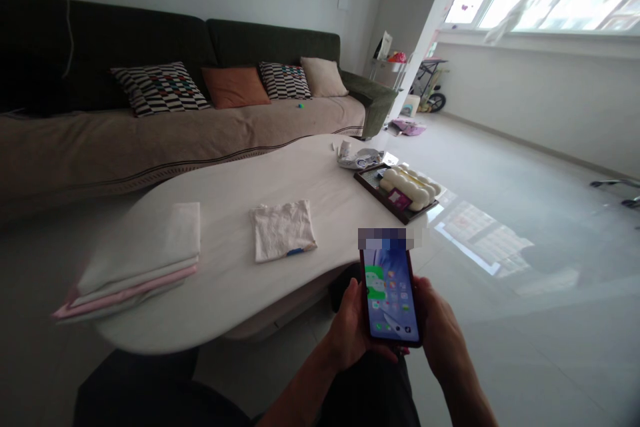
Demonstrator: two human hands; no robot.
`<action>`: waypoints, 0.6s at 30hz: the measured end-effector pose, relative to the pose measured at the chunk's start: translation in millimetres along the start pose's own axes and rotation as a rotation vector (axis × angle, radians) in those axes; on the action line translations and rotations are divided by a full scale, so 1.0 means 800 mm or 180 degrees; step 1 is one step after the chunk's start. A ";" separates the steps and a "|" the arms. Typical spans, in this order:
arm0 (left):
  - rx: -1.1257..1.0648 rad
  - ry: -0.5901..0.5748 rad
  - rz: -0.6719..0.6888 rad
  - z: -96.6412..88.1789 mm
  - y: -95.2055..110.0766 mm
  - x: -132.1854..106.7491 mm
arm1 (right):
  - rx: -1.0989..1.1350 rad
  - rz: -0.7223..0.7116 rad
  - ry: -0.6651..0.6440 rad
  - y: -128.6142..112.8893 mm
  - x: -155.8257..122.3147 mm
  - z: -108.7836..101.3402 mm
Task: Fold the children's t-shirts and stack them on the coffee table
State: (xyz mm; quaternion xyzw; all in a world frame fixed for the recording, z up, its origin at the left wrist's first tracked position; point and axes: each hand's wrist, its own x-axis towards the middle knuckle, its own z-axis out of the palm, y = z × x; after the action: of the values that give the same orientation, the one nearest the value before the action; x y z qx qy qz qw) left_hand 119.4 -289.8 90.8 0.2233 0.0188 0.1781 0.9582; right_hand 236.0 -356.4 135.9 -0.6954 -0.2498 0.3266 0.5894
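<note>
A smartphone (390, 293) with a red case and a lit home screen is upright in front of me, below the table's near edge. My left hand (350, 330) wraps its left side, thumb along the edge. Cupping the right side and bottom is my right hand (440, 330). Both hands are closed round the phone. On the white oval coffee table (235, 293) lies a small folded white cloth (283, 230) with a blue pen at its near edge, and a stack of folded white and pink cloths (145, 257) sits at the left.
A dark tray (373, 188) holding white puffy items stands at the table's right end, crumpled packaging (357, 159) behind it. A long sofa (175, 127) with several cushions runs behind. Glossy tiled floor (525, 227) stretches right toward windows; a cart and clutter stand far back.
</note>
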 end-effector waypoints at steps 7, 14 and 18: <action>0.0110 0.0044 -0.0142 -0.008 -0.012 0.000 | -0.0043 -0.0165 -0.0128 -0.013 0.015 -0.008; 0.0299 0.0172 -0.0249 0.000 -0.015 -0.003 | -0.0955 -0.0529 0.0264 -0.020 0.016 0.004; 0.0357 0.0279 -0.0293 0.004 -0.014 -0.005 | -0.0610 -0.0520 0.0060 -0.023 0.013 0.005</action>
State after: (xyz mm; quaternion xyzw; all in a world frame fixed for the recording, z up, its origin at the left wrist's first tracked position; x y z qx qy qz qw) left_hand 119.9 -301.6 88.4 0.2675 0.0809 0.1422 0.9496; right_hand 240.4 -343.0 152.1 -0.7289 -0.3301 0.2455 0.5472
